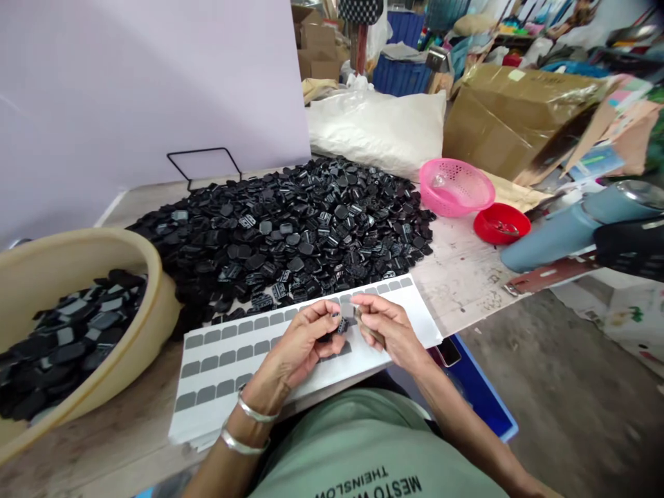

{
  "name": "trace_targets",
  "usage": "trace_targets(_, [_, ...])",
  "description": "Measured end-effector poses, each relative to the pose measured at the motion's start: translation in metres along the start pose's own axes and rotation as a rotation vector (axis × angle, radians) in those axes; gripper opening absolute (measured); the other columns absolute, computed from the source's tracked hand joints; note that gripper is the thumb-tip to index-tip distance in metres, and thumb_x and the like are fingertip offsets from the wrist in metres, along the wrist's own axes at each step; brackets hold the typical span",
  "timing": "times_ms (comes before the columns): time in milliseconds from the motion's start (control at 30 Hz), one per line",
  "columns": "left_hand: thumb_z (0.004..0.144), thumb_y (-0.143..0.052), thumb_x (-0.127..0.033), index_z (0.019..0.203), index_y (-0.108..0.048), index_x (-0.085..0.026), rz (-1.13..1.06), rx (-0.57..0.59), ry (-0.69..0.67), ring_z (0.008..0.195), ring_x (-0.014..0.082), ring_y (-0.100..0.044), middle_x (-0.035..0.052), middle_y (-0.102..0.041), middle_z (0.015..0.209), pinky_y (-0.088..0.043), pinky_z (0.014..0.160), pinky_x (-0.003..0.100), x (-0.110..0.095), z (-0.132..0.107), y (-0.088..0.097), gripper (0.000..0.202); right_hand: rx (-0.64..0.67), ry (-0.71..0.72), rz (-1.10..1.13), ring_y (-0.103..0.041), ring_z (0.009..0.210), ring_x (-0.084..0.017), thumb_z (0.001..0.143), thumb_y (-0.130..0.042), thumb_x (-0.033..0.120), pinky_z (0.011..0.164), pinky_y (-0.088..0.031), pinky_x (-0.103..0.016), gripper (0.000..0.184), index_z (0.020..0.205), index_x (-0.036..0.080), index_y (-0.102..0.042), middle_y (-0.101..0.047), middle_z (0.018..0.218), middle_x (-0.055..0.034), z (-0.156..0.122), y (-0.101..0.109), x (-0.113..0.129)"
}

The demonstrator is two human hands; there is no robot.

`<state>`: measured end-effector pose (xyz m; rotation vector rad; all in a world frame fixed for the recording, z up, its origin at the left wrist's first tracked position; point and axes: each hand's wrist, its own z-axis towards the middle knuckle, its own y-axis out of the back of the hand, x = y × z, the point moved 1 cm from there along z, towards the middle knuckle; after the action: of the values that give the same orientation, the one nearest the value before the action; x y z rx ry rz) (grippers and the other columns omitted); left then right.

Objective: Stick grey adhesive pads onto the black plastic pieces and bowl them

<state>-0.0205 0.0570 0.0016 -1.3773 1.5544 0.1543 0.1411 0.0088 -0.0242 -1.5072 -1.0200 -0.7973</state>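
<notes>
My left hand [311, 339] is closed around a small black plastic piece [341, 324], much of it hidden by the fingers. Opposite it, my right hand [386, 328] pinches a small grey sticker [347, 309] at its edge, close beside the black piece. Whether sticker and piece touch, I cannot tell. Both hands are over a white sticker sheet [290, 366] printed with rows of grey rounded stickers; more sheets lie stacked under it. Behind the sheet spreads a big heap of black plastic pieces [301, 235].
At the left stands a cream tub [155, 277] with black pieces inside, some grey-topped. To the right are a pink basket [456, 200], a red bowl [501, 232] and a blue-grey bottle [550, 235]. A white sack [373, 128] and large carton [508, 117] stand behind.
</notes>
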Motion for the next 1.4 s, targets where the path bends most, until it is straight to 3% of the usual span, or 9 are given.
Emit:
trace_targets(133, [0.078, -0.068, -0.027, 0.084, -0.063, -0.015, 0.16, -0.014, -0.032, 0.056, 0.0063, -0.051, -0.0013, -0.056, 0.069, -0.039, 0.05, 0.016, 0.001, -0.001, -0.007, 0.014, 0.238, -0.09, -0.23, -0.045, 0.05, -0.004, 0.081, -0.058, 0.017, 0.044, -0.034, -0.017, 0.043, 0.123, 0.026, -0.061, -0.052, 0.074, 0.0041, -0.014, 0.002, 0.014])
trace_targets(200, [0.078, -0.069, -0.026, 0.083, -0.065, -0.013, 0.159, -0.002, -0.039, 0.061, 0.0067, -0.052, -0.0003, -0.057, 0.071, -0.043, 0.057, 0.016, 0.002, 0.0, -0.011, 0.014, 0.285, -0.088, -0.358, -0.045, 0.055, -0.005, 0.084, -0.056, 0.016, 0.05, -0.038, -0.019, 0.048, 0.13, 0.029, -0.056, -0.052, 0.075, 0.0047, -0.021, 0.004, 0.019])
trace_targets(367, [0.077, -0.07, -0.024, 0.097, -0.066, -0.014, 0.086, 0.049, 0.064, 0.067, 0.0084, -0.056, 0.0032, -0.062, 0.089, -0.047, 0.063, 0.019, 0.008, 0.0, -0.021, 0.022, 0.209, -0.065, -0.3, -0.046, 0.056, -0.006, 0.084, -0.055, 0.014, 0.051, -0.04, -0.018, 0.057, 0.136, 0.034, -0.047, -0.05, 0.075, 0.0057, -0.046, 0.009, 0.012])
trace_targets(500, [0.075, -0.073, -0.029, 0.106, -0.064, -0.017, 0.098, 0.072, 0.195, 0.064, 0.0094, -0.057, 0.0021, -0.061, 0.083, -0.046, 0.06, 0.02, 0.013, -0.008, -0.026, 0.034, 0.173, -0.149, -0.089, -0.047, 0.052, -0.003, 0.08, -0.058, 0.012, 0.047, -0.037, -0.016, 0.063, 0.138, 0.032, -0.045, -0.053, 0.08, 0.0045, -0.073, 0.014, 0.0])
trace_targets(633, [0.062, -0.082, -0.017, 0.11, -0.061, -0.02, 0.194, 0.079, 0.286, 0.063, 0.0082, -0.055, -0.0001, -0.063, 0.078, -0.043, 0.061, 0.018, 0.025, -0.014, -0.032, 0.053, 0.182, -0.203, 0.004, -0.049, 0.05, -0.003, 0.078, -0.06, 0.013, 0.042, -0.033, -0.014, 0.063, 0.136, 0.032, -0.047, -0.056, 0.083, 0.0035, -0.094, 0.023, -0.003])
trace_targets(1000, [0.064, -0.08, -0.029, 0.111, -0.06, -0.017, 0.394, 0.05, 0.224, 0.058, 0.0099, -0.052, -0.0021, -0.061, 0.062, -0.042, 0.06, 0.021, 0.045, -0.017, -0.064, 0.052, 0.185, -0.172, -0.013, -0.045, 0.048, -0.003, 0.074, -0.062, 0.011, 0.044, -0.032, -0.016, 0.067, 0.137, 0.027, -0.047, -0.057, 0.079, 0.004, -0.115, 0.032, -0.002])
trace_targets(1100, [0.062, -0.08, -0.027, 0.106, -0.061, -0.017, 0.386, 0.053, 0.201, 0.06, 0.0107, -0.055, 0.0007, -0.065, 0.07, -0.042, 0.06, 0.022, 0.047, -0.017, -0.068, 0.049, 0.08, -0.102, -0.008, -0.045, 0.049, -0.004, 0.076, -0.06, 0.013, 0.045, -0.033, -0.017, 0.056, 0.13, 0.026, -0.054, -0.055, 0.079, 0.0042, -0.121, 0.032, -0.001])
trace_targets(1267, [0.063, -0.075, -0.019, 0.103, -0.061, -0.016, 0.383, 0.061, 0.159, 0.051, 0.0063, -0.047, -0.0028, -0.06, 0.061, -0.031, 0.049, 0.017, 0.048, -0.021, -0.07, 0.042, -0.32, 0.097, -0.281, -0.05, 0.061, -0.008, 0.086, -0.051, 0.018, 0.054, -0.04, -0.021, 0.032, 0.116, 0.021, -0.062, -0.06, 0.083, 0.0003, -0.126, 0.039, 0.0])
trace_targets(1400, [0.065, -0.069, -0.014, 0.1, -0.061, -0.015, 0.341, 0.133, 0.149, 0.051, 0.0038, -0.048, 0.0034, -0.066, 0.09, -0.027, 0.047, 0.018, 0.048, -0.025, -0.07, 0.036, -0.346, 0.286, -0.554, -0.057, 0.073, -0.014, 0.092, -0.047, 0.022, 0.064, -0.046, -0.026, 0.025, 0.112, 0.021, -0.063, -0.064, 0.094, -0.0042, -0.123, 0.036, -0.002])
